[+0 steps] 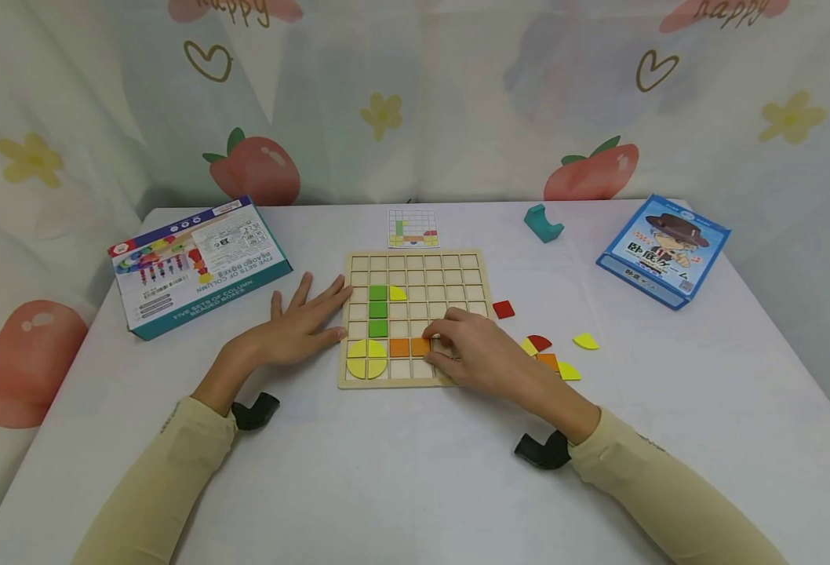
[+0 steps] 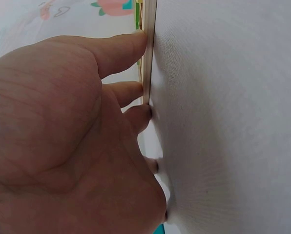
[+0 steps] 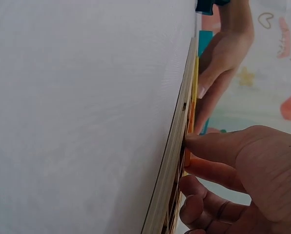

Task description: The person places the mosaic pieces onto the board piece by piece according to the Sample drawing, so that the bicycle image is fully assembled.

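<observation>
A wooden grid board (image 1: 415, 383) lies on the table. My left hand (image 1: 295, 328) has its fingers spread, with fingertips and thumb against the board's left edge. Over the lower middle cells, my right hand (image 1: 482, 353) pinches an orange square tile (image 3: 187, 158) between thumb and index finger. Beside that tile, an orange square (image 1: 399, 348) sits in its cell. Several green squares (image 1: 378, 311) stand in a column, with a yellow quarter-circle (image 1: 397, 293) right of the top one. Yellow quarter-circles form a circle (image 1: 366, 359) at the lower left. My right hand hides some cells.
A pattern card (image 1: 413, 228) lies behind the board. Right of it are a red square (image 1: 504, 309), a yellow quarter-circle (image 1: 586, 341) and several other loose tiles. A bead box (image 1: 199, 267) stands left, a blue game box (image 1: 664, 251) right, a teal curved block (image 1: 544, 224) at back.
</observation>
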A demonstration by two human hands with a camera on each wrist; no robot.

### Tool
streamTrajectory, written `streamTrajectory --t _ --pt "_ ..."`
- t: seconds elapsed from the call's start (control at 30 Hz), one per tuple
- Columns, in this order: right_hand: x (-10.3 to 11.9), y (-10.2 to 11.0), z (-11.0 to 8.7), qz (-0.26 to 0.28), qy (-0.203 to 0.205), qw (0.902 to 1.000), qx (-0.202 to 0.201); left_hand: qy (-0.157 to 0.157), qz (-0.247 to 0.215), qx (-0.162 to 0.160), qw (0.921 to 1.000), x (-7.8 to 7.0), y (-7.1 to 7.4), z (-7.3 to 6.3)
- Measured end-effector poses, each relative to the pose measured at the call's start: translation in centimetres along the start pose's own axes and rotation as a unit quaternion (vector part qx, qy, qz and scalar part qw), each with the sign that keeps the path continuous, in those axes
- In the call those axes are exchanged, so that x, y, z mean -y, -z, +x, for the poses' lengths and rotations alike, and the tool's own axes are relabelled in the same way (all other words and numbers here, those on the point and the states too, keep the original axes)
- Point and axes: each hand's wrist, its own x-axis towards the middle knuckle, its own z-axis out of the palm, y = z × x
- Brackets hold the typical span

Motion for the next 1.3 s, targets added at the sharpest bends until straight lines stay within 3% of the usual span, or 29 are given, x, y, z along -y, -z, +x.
streamTrajectory --t 0.7,1.1,1.3 --pt "-0.2 0.5 -0.7 -0.009 -0.022 0.9997 -0.001 0.002 0.004 0.002 1.0 0.2 -0.1 0.1" --pt "-2.8 2.0 -3.7 0.01 -0.022 0.9995 -0.017 0.002 0.008 0.002 1.0 0.2 -0.1 0.1" --pt "-4.1 2.9 -5.7 0.013 -0.05 0.9984 -0.023 0.001 0.006 0.001 1.0 0.3 -0.1 0.1"
